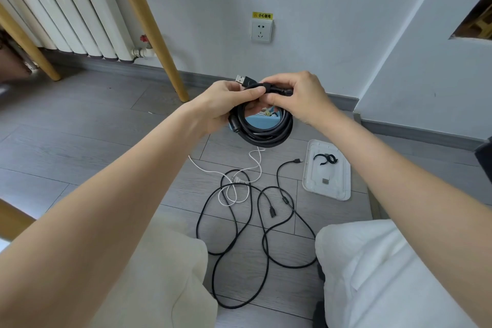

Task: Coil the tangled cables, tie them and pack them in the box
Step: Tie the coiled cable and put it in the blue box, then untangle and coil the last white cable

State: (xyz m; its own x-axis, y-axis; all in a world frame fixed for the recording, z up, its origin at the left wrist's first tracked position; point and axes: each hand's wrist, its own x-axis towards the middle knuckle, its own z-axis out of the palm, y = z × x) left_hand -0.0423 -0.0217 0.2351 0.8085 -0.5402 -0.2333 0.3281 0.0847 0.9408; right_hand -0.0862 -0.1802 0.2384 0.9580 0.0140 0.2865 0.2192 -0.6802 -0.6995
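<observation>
Grey floor below coiled black cable (pixel 262 128) between left hand (pixel 229 104) and right hand (pixel 300 96).

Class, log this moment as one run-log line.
stage: tying | left hand: grips black coil | right hand: pinches tie | floor: black cable, white cable loose
</observation>
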